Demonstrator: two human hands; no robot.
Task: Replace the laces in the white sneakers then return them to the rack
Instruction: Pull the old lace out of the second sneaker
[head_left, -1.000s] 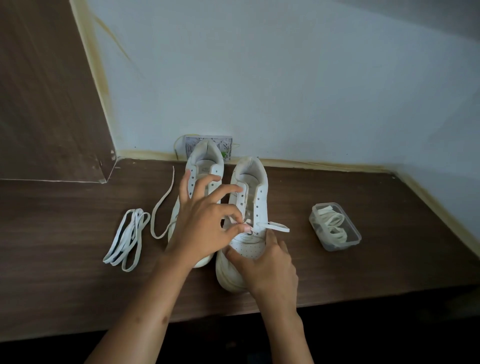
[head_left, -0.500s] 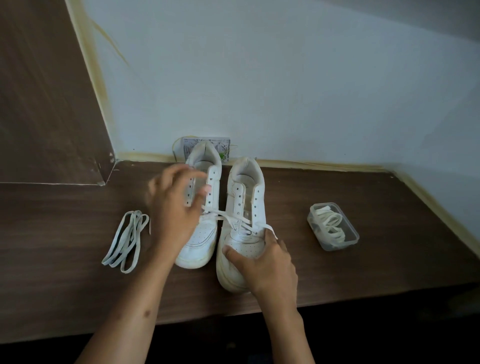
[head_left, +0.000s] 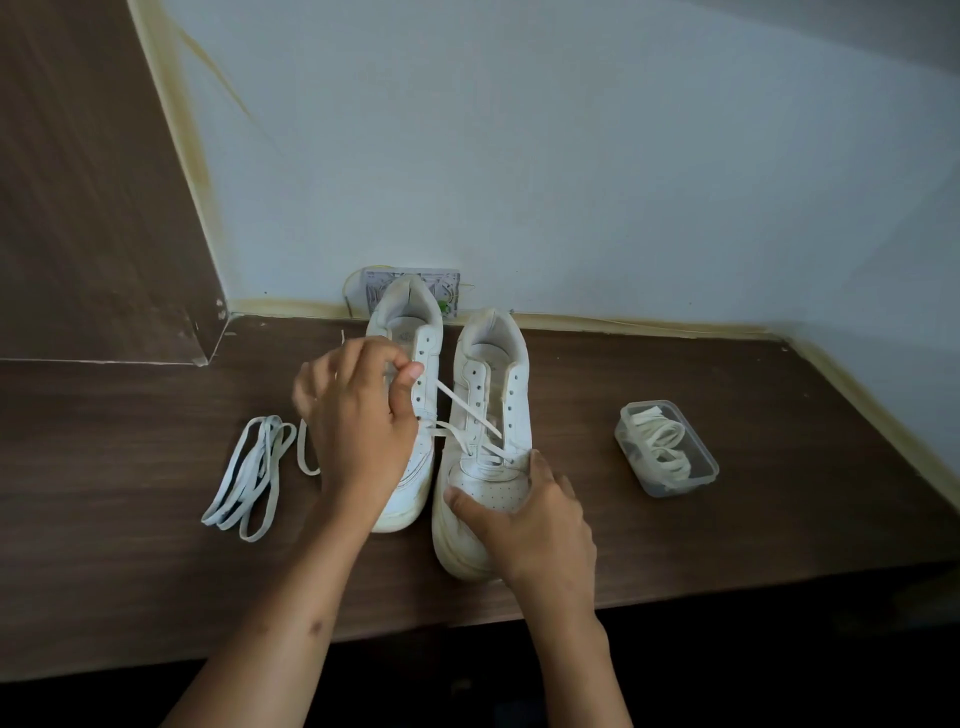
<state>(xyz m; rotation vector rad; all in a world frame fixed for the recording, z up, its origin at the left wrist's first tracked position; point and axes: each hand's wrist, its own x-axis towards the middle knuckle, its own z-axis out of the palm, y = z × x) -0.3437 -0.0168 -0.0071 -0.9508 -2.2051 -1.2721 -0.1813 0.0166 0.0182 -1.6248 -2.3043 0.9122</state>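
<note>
Two white sneakers stand side by side on a dark wooden shelf (head_left: 727, 519), heels toward the pale wall. Farthest left, a loose bundle of flat white laces (head_left: 249, 478) lies on the wood, well apart from the shoes, with another strand curling just beside the person's left wrist. Next comes the left hand (head_left: 358, 415), raised over the left sneaker (head_left: 410, 395) and covering much of its middle; its fingers are curled in, thumb and forefinger pinching one end of the lace (head_left: 467, 410), which runs taut and slanting down to the right, across the gap and into the lower eyelets of the right sneaker (head_left: 488, 415). That lace is threaded only through the bottom holes; the upper eyelets on both shoes stand bare. The right hand (head_left: 530, 514) grips the toe of the right sneaker, thumb on its left side, fingers wrapped over the right edge, its forefinger tip touching the lowest crossing of lace. Farther right, apart from everything, sits a small clear plastic tub (head_left: 696, 467) with cream-coloured laces coiled inside.
</note>
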